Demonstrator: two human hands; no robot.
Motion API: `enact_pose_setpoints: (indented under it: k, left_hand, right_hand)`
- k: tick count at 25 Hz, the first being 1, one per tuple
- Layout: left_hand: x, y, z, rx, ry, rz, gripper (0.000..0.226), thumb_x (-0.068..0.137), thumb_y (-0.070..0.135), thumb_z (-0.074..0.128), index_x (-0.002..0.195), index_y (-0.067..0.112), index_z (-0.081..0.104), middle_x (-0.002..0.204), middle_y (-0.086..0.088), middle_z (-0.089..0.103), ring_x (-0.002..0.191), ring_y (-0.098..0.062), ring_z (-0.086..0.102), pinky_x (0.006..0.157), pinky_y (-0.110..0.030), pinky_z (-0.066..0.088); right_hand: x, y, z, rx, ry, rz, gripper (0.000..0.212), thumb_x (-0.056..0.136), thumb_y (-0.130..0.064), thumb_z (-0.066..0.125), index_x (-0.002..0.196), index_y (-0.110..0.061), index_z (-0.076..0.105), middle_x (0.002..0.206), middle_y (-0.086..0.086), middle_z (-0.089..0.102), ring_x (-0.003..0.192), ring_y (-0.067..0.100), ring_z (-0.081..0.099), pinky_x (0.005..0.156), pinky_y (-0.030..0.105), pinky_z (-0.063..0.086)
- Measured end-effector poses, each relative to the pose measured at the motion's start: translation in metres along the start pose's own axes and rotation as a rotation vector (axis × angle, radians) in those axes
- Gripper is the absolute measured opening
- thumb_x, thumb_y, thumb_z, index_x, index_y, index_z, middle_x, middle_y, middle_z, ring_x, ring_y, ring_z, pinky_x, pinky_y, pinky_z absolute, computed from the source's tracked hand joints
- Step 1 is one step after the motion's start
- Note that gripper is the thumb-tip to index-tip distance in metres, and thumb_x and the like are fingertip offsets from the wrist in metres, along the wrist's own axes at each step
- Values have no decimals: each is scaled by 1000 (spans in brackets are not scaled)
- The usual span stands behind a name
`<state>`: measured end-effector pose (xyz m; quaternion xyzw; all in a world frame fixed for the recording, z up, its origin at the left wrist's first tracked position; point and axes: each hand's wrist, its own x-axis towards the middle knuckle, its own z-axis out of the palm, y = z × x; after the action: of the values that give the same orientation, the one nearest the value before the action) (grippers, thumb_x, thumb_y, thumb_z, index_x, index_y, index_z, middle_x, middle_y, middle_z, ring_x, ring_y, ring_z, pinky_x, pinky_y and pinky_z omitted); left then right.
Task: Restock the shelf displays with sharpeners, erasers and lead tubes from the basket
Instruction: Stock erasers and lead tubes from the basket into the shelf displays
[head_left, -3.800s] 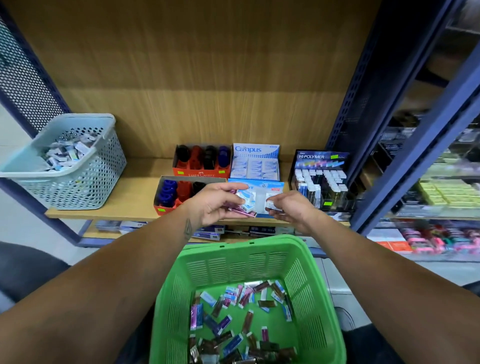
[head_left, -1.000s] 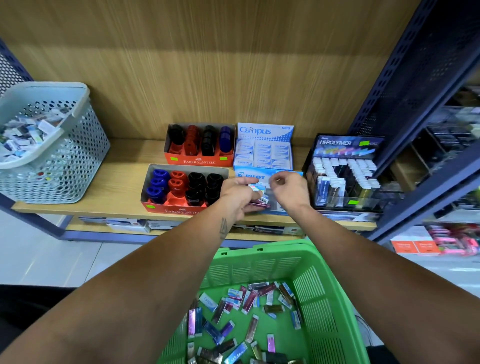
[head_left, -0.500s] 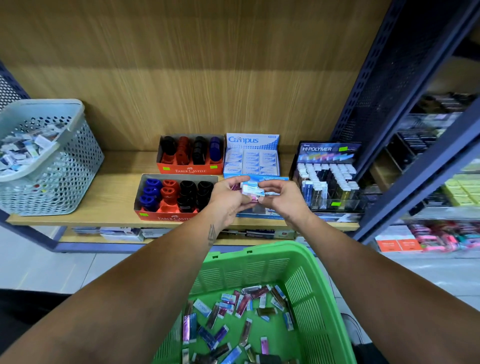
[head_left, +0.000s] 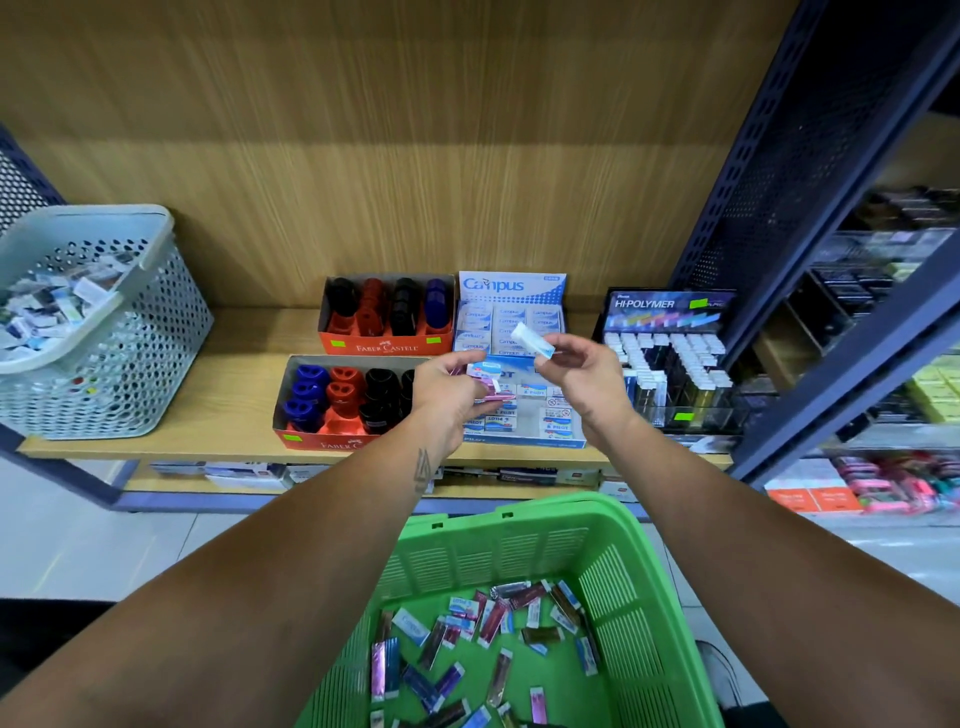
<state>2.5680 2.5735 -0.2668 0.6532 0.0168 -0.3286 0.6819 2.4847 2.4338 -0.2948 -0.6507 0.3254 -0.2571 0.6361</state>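
My right hand (head_left: 584, 376) pinches one white-and-blue eraser (head_left: 532, 340) and holds it up in front of the Campus eraser box (head_left: 511, 312). My left hand (head_left: 447, 392) grips a small bunch of wrapped items, pink lead tubes and an eraser (head_left: 485, 382), over the blue Pilot eraser box (head_left: 524, 415). Below my arms sits the green basket (head_left: 514, 535) with several tubes and erasers loose on its floor. Two orange Faber-Castell sharpener trays (head_left: 384, 314) (head_left: 337, 400) stand on the shelf to the left. The Hi-Polymer lead display (head_left: 670, 358) stands to the right.
A grey perforated basket (head_left: 119, 332) full of small packets sits at the shelf's left end. Dark blue shelf uprights (head_left: 769, 171) rise on the right, with more stock behind them. A lower shelf (head_left: 260, 475) holds flat boxes. Pale floor tiles lie to the left.
My right hand has pulled one eraser out of the bunch and lifted it up and to the right. My left hand keeps the remaining items and stays over the Pilot box.
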Motion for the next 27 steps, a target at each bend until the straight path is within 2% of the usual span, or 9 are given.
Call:
enact_pose_setpoints:
  k: [4, 6, 9, 11, 14, 16, 19, 23, 27]
  left_hand:
    - [5, -1, 4, 48, -10, 19, 42, 84, -24, 55, 107, 8, 70, 119, -15, 60, 80, -31, 73, 76, -46, 62]
    - [13, 7, 4, 45, 1, 52, 41, 83, -24, 56, 104, 10, 70, 120, -13, 61, 67, -21, 73, 75, -43, 62]
    - [29, 25, 1, 9, 14, 92, 40, 82, -24, 57, 104, 8, 69, 117, -13, 64, 79, -24, 71, 69, -37, 63]
    - [44, 38, 0, -32, 12, 100, 40, 81, -25, 57, 105, 4, 68, 112, -16, 67, 86, -30, 70, 66, -36, 63]
    - [68, 49, 3, -74, 14, 91, 40, 79, -28, 54, 104, 1, 66, 109, -21, 67, 91, -40, 70, 75, -50, 61]
    - [77, 51, 9, -50, 12, 90, 39, 79, -26, 57, 106, 1, 68, 110, -20, 67, 93, -40, 70, 77, -51, 61]
    - [90, 49, 17, -33, 11, 71, 36, 80, -22, 61, 102, 5, 70, 109, -17, 68, 90, -37, 70, 75, -47, 62]
    - [100, 47, 21, -10, 23, 60, 36, 83, -23, 56, 96, 7, 70, 102, -13, 68, 79, -31, 70, 60, -38, 62]
    - [96, 45, 21, -1, 15, 50, 36, 82, -22, 57, 99, 7, 70, 100, -10, 68, 77, -27, 70, 56, -32, 61]
  right_hand:
    - [45, -12, 11, -536, 99, -13, 29, 88, -12, 73, 116, -19, 70, 88, 0, 64, 83, 19, 63, 75, 29, 52]
    - [60, -14, 20, -783, 84, 5, 34, 88, -13, 70, 121, -24, 68, 105, 2, 69, 97, 24, 67, 84, 29, 54]
    - [79, -14, 30, -975, 83, 15, 39, 89, -7, 59, 125, -23, 65, 130, 8, 61, 113, 29, 63, 93, 33, 53]
    - [98, -14, 38, -1007, 93, 71, 42, 90, -3, 52, 127, -19, 63, 134, 9, 58, 118, 29, 61, 96, 35, 53]
    - [122, -13, 52, -1011, 119, 154, 42, 96, 1, 47, 129, -17, 64, 137, 7, 58, 123, 27, 59, 96, 33, 49]
    - [131, -6, 58, -997, 127, 137, 39, 98, -1, 45, 128, -16, 64, 137, 8, 58, 123, 28, 58, 97, 33, 49]
    - [142, 6, 62, -1013, 135, 86, 37, 99, -5, 42, 128, -15, 62, 136, 10, 57, 124, 29, 56, 98, 34, 47]
    - [151, 7, 63, -1069, 102, 13, 37, 99, -9, 45, 135, -12, 56, 139, 12, 53, 131, 28, 49, 102, 37, 45]
    - [144, 5, 66, -930, 168, 30, 33, 97, -10, 50, 128, -14, 60, 133, 11, 60, 124, 30, 55, 94, 34, 48]
